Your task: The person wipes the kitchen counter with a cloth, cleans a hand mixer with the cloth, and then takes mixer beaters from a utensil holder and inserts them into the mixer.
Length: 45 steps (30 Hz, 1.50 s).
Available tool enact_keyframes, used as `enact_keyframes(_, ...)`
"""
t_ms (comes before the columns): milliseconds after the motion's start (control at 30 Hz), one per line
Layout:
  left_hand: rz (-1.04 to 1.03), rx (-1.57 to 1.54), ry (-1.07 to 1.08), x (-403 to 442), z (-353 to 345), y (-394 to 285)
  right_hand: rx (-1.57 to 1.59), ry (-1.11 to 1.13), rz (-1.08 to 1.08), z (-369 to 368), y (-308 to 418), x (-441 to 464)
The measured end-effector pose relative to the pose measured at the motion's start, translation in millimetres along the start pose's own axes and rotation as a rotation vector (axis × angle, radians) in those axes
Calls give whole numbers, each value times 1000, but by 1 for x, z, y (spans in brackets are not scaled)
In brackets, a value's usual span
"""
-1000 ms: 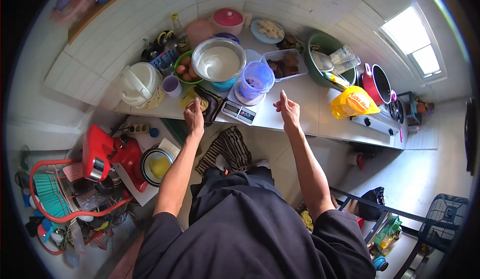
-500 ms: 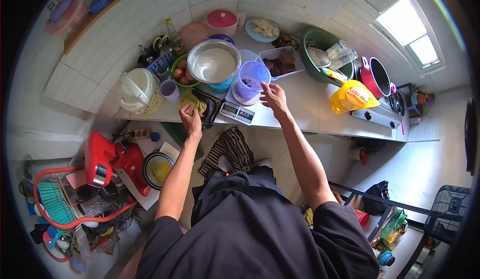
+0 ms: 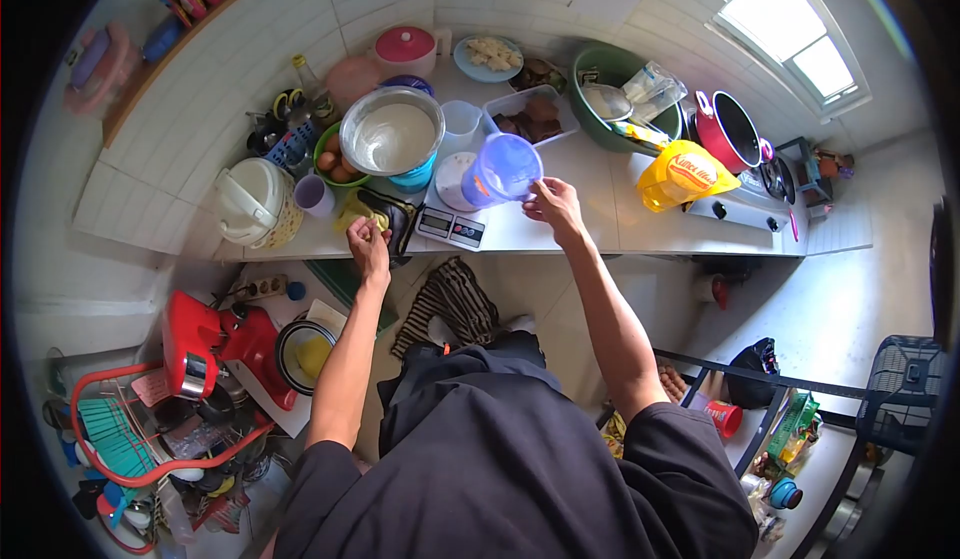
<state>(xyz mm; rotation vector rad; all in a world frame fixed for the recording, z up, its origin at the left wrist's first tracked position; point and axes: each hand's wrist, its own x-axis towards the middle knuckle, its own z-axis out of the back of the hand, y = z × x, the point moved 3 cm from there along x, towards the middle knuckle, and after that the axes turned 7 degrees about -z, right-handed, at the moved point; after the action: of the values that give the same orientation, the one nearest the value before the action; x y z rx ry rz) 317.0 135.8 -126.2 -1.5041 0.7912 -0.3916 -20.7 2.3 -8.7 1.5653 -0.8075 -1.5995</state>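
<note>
My right hand [image 3: 556,209] grips a translucent blue-purple plastic jug [image 3: 503,167] by its near right side. The jug is tilted, raised beside the round white pan [image 3: 455,181] of a digital kitchen scale [image 3: 450,227]. My left hand [image 3: 370,249] is closed, its fingertips together beside a yellow cloth [image 3: 362,209] and a dark striped cloth [image 3: 398,221]; what the fingers hold, if anything, I cannot make out. Behind the scale stand a metal bowl [image 3: 391,139] with white contents on a light-blue container [image 3: 416,176], and a clear cup [image 3: 460,124].
A clear tub [image 3: 560,124] of brown pieces, a green basin [image 3: 595,64], a yellow pouch [image 3: 690,174] and a stove [image 3: 745,207] extend rightward. Leftward are a purple cup [image 3: 314,197], a green bowl of eggs [image 3: 335,164] and a white lidded container [image 3: 252,199]. A red mixer [image 3: 195,339] stands lower left.
My right hand has lifted the jug off the scale pan and tipped it to the right. The pan now shows. My left hand has shifted little; the whole view has shifted slightly.
</note>
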Motion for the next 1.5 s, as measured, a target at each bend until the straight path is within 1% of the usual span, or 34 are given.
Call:
enact_keyframes(133,23,6,11,-4,-14,9,21,-79,-9,48,-3,-17)
enact_keyframes(267,2,-1,149,-4,-33,26,27,-155,-7,105,-28,-7)
enact_keyframes(367,-131,124,258,-6,-47,49,54,-234,-18,141,-44,2)
enact_keyframes(400,-143,179,258,-10,-55,53,65,-267,-29,149,-43,3)
enact_keyframes(433,-190,351,281,-14,-60,55,75,-300,-40,157,-42,4)
enact_keyframes(500,-383,562,326,-27,-66,52,83,-313,-32,173,-44,13)
enact_keyframes(600,-574,892,341,-46,-77,29,84,-294,-39,188,-42,30)
enact_keyframes(667,-515,1000,377,-56,-82,16,84,-284,-49,198,-43,39)
enact_keyframes(733,-445,1063,423,-59,-88,19,80,-274,-59,203,-44,50)
enact_keyframes(833,-464,1138,446,-70,-94,17,124,-209,-56,209,-44,65)
enact_keyframes(867,-512,1162,449,-68,-93,22,148,-157,-42,211,-43,69)
enact_keyframes(967,-505,1294,419,-74,-100,25,146,-149,-38,206,-33,71)
enact_keyframes(1167,-436,1321,362,-82,-112,22,109,-55,-45,206,-25,84)
enact_keyframes(1300,-423,1292,319,-91,-124,26,94,-42,-56,204,-21,87)
enact_keyframes(1333,-456,1298,290,-94,-128,29,94,-35,-58,204,-21,88)
enact_keyframes(1500,-391,1323,250,-105,-142,38,88,-49,-61,203,-17,85)
